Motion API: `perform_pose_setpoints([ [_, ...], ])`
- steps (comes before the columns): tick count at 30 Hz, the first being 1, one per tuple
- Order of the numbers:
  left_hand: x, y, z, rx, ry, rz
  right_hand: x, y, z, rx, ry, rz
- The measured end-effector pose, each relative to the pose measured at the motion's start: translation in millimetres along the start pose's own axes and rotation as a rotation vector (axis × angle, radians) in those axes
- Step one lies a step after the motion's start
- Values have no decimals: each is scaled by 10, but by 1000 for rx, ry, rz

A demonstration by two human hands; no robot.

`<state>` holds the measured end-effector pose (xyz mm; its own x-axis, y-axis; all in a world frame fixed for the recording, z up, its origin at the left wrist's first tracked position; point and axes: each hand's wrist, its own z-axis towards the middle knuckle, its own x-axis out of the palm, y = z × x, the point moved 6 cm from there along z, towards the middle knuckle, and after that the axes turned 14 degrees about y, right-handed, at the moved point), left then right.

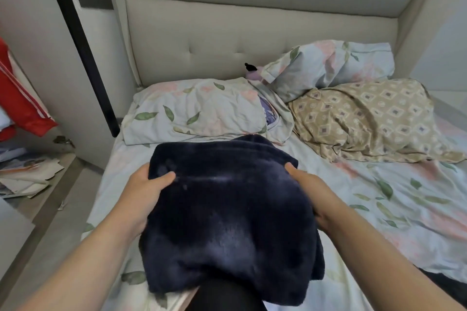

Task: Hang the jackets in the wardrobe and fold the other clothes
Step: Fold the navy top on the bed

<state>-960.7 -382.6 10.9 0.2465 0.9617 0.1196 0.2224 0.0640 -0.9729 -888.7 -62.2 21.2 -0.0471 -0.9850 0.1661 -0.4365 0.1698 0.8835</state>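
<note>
1. One bed (379,209) fills most of your view, with a crumpled leaf-print sheet. Its near corner is cut off by the frame.
2. Tufted beige headboard (252,33) stands behind it, padded and smooth, with its top out of view.
3. Navy fleece garment (227,209), thick, plush and bundled, is held over the bed's near left part. Its cut is hard to make out, and it hides the sheet beneath.
4. Beige diamond-print blanket (366,118) lies rumpled at far right, just beside the pillows.
5. Two leaf-print pillows: the left pillow (192,111) lies flat just behind the garment; the right pillow (328,65) leans on the headboard.
6. Your left hand (141,192) grips the garment's left edge with the thumb on top. The fingers are hidden underneath.
7. Your right hand (310,189) clasps the right edge and is mostly covered by fleece. Only the thumb shows.
8. Red jacket (20,103) with white stripes hangs at far left, cut off by the frame.
9. Scattered papers (27,177) lie on the floor below it, blurred.
10. Small black object (250,66) sits between the pillows. You cannot tell what it is.
</note>
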Motion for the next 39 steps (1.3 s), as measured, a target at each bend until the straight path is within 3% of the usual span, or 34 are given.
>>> perform_pose_setpoints([
  [4,15,153,578,-110,-31,-12,-102,51,530,-32,20,-3],
  [7,-23,278,651,-188,-22,-15,-125,-66,705,54,-5,4],
  [11,-92,629,177,-299,96,-243,-216,-585,399,141,169,169],
  [15,-68,1117,-486,-271,134,-438,-181,-939,-208,-83,266,109],
  [19,210,1178,-674,-238,174,-207,230,-1053,-390,-155,333,-112],
  [22,467,936,-617,-222,218,-136,409,-1005,-338,-138,226,-211],
  [28,295,750,-492,-223,112,-286,278,-969,-250,-91,197,340],
  [31,298,856,-563,-336,76,-167,297,-1199,-263,31,190,382],
  [34,246,848,-582,-298,-35,-25,255,-1172,-308,-17,84,214],
  [36,177,710,-594,-184,-138,148,133,-1057,-379,-74,-147,-17],
  [38,134,472,-633,-13,-259,563,72,-765,-530,-214,-454,-388],
  [39,216,349,-638,118,-237,794,163,-567,-576,-345,-503,-631],
])
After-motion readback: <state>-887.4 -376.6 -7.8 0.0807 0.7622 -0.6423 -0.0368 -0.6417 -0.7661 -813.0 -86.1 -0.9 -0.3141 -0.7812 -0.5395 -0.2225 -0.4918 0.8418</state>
